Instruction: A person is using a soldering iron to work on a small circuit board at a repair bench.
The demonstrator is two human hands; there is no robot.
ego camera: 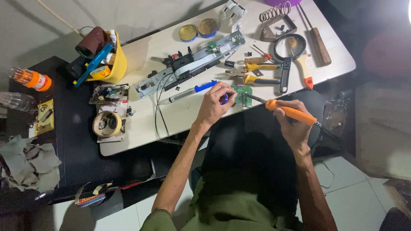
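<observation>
A small green circuit board [242, 94] lies at the near edge of the white table [188, 113]. My left hand [215, 104] rests beside it, fingers closed on a small blue item [224, 99] at the board's left edge. My right hand [293, 124] grips an orange-handled soldering iron [289, 111]; its dark tip [255, 98] points at the board's right side. A blue and silver desoldering pump [192, 91] lies just left of my left hand.
A long grey metal mechanism [188, 65] with black wires lies across the table. Yellow-handled pliers [257, 73], a magnifier [287, 53], a brush, a coiled iron stand [276, 19], two round tins, a tape roll [107, 124] and a yellow tool-filled container [109, 62] surround it. Rags lie on the black surface at left.
</observation>
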